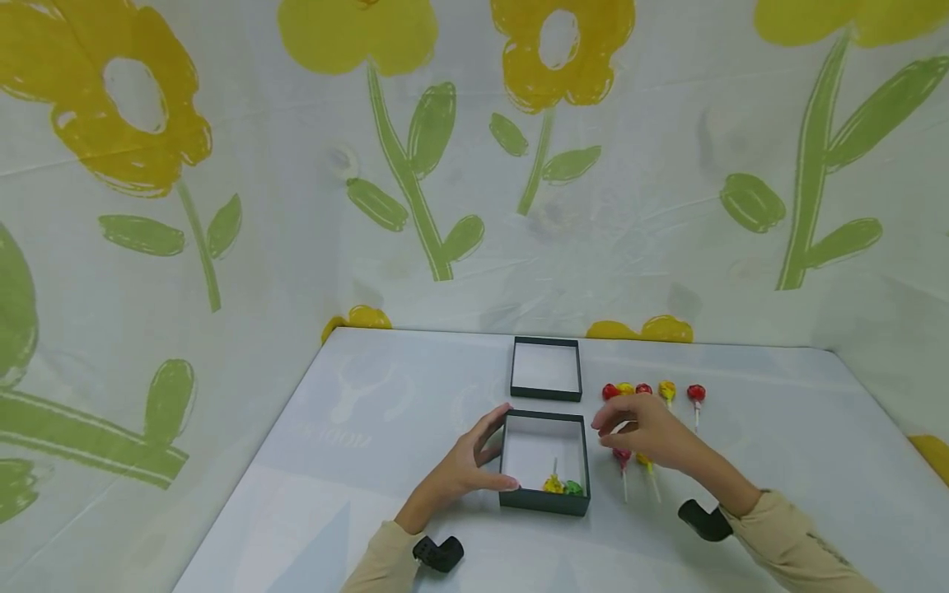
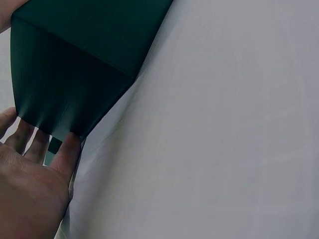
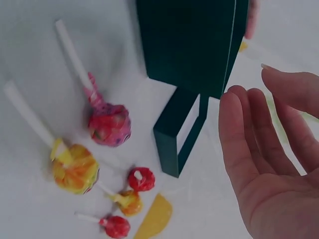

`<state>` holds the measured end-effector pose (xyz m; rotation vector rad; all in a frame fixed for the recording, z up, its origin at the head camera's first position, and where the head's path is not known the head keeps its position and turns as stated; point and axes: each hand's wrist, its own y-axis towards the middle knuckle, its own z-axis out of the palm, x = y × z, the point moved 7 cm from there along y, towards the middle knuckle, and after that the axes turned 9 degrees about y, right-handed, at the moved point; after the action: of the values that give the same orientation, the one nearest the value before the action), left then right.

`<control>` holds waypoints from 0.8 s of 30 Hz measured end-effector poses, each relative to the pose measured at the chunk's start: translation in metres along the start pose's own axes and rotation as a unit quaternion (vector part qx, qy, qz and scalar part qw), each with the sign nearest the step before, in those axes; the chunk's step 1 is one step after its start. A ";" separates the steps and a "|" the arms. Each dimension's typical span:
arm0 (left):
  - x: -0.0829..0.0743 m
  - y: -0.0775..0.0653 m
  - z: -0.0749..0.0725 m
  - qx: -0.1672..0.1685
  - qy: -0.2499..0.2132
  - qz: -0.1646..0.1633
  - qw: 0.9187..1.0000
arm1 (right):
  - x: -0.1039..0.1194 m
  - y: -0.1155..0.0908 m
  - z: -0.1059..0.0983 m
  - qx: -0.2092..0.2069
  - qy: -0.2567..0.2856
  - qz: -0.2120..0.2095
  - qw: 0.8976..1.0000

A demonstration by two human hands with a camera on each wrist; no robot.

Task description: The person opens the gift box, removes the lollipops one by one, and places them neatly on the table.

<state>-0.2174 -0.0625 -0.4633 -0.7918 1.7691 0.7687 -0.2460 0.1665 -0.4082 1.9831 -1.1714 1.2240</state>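
Right grip (image 1: 643, 426), empty, thumb and fingers apart, is my nearer one to the pink lollipop (image 1: 622, 455) just below it, whose stick (image 1: 625, 487) points toward the frame's bottom; left grip (image 1: 465, 468) clamps the dark box (image 1: 544, 501), lower centre; a red lollipop (image 1: 696, 393) lies farther.

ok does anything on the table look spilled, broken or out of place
Nothing stands out. The box sits upright, two lollipops inside; the lid lies open side up beyond it, and the loose lollipops to the right show no visible damage.
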 end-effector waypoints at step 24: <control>-0.002 -0.001 0.000 -0.009 0.009 -0.022 1.000 | 0.012 0.026 0.067 0.125 -0.027 -0.025 0.992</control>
<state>-0.2160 -0.0627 -0.4618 -0.8504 1.7569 0.7520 -0.2374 0.0973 -0.4281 2.2249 -1.0280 1.3548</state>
